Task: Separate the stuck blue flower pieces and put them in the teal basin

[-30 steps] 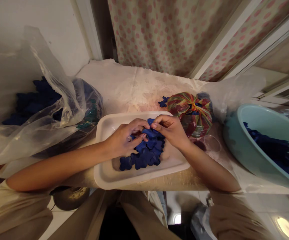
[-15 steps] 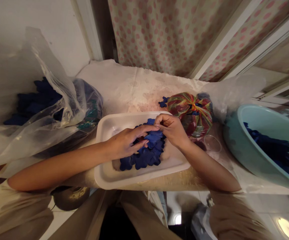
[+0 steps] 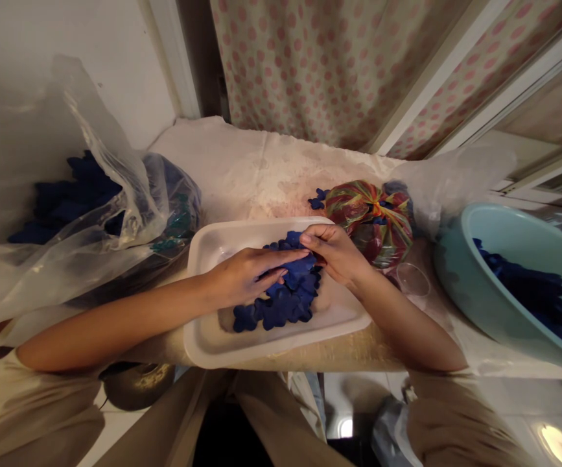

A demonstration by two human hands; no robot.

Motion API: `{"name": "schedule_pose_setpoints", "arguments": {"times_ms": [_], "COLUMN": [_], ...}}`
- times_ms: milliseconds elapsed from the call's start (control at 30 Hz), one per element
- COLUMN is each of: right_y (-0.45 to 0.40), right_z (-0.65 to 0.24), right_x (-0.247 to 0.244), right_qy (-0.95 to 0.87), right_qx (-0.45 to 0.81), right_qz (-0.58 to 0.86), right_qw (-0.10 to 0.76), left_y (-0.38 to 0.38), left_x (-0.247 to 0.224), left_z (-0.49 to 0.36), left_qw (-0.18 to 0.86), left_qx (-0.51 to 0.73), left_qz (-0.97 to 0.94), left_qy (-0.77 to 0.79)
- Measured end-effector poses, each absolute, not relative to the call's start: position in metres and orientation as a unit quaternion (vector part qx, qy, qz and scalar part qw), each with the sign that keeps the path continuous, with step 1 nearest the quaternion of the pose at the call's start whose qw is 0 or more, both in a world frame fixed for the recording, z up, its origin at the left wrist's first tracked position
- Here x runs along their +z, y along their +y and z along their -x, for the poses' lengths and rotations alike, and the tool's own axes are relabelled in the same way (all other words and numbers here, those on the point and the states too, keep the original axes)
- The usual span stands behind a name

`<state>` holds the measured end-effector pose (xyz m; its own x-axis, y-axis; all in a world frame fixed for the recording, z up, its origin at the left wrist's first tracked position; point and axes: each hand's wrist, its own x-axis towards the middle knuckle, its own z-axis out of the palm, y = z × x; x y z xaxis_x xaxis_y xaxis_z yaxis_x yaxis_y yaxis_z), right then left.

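Note:
Between my hands is a blue flower-shaped piece (image 3: 302,266), held over a pile of similar blue pieces (image 3: 275,310) in a white tray (image 3: 203,347). My left hand (image 3: 249,275) has it from the left, fingers laid along the top edge and the thumb lower down. My right hand (image 3: 336,253) pinches its upper right edge between thumb and curled fingers. The fingers partly cover the piece, so its full outline is hidden.
A clear plastic bag (image 3: 139,214) with blue pieces lies on the left. Behind my right hand sits a knotted, striped bag (image 3: 373,224), with small blue pieces (image 3: 318,198) beside it. A turquoise basin (image 3: 460,285) holding dark blue pieces stands on the right.
My right hand has turned slightly, its thumb now lying on top at the piece's edge. My left fingers have straightened and come closer together over the blue piece.

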<state>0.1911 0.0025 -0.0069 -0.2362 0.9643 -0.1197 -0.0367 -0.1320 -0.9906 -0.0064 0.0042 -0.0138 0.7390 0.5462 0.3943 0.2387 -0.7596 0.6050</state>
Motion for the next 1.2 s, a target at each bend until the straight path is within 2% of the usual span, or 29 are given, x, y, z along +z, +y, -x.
{"name": "schedule_pose_setpoints", "arguments": {"times_ms": [333,500,600,733,833,967,1200], "right_y": [0.002,0.004,0.007,0.003,-0.006,-0.014,-0.008], "right_z": [-0.189,-0.187,-0.186,-0.185,-0.184,-0.182,-0.185], "right_x": [-0.005,-0.004,-0.006,-0.008,-0.005,0.002,-0.004], "right_qy": [-0.499,-0.484,-0.48,-0.567,-0.671,-0.793,-0.825], "right_qx": [0.609,0.581,0.53,0.381,0.283,0.164,0.064], "right_qz": [0.444,0.423,0.435,0.427,0.412,0.407,0.401], "right_qw": [0.427,0.499,0.548,0.592,0.548,0.423,0.393], "left_y": [0.005,0.005,0.004,0.004,0.004,0.005,0.006], "left_x": [-0.011,-0.01,-0.01,-0.011,-0.01,-0.01,-0.013], "left_z": [0.004,0.003,0.003,0.002,0.002,0.002,0.002], "left_qw": [0.296,0.303,0.315,0.352,0.37,0.353,0.332], "left_qx": [0.267,0.296,0.32,0.344,0.364,0.387,0.388], "left_qz": [-0.888,-0.868,-0.846,-0.804,-0.781,-0.779,-0.773], "left_qy": [0.23,0.26,0.289,0.334,0.347,0.345,0.376]}}
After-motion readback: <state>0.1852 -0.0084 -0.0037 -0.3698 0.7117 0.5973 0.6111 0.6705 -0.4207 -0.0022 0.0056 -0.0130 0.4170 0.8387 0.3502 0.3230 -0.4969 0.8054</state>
